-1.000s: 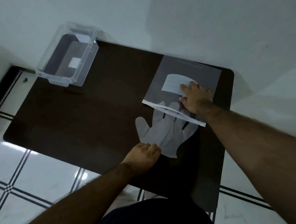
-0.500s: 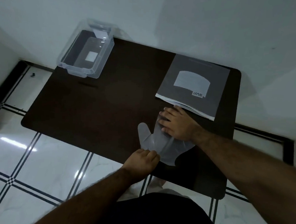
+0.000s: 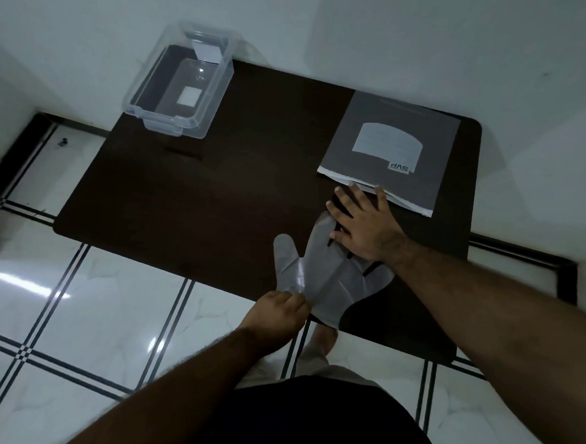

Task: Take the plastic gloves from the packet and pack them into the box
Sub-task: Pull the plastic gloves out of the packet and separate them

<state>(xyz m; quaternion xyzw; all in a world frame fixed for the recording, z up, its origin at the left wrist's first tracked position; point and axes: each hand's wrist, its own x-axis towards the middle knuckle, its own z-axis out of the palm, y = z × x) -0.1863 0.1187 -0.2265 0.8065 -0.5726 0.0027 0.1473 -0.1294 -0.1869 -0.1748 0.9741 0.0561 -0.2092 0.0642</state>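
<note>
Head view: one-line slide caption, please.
Left hand pinches translucent plastic glove on dark table; right hand presses it flat.

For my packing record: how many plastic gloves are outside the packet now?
1. The plastic glove lies flat at the table's near edge. More may remain hidden inside the packet.

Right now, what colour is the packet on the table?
Grey, with a pale label patch and white open edge; the packet shows best in the head view.
</note>
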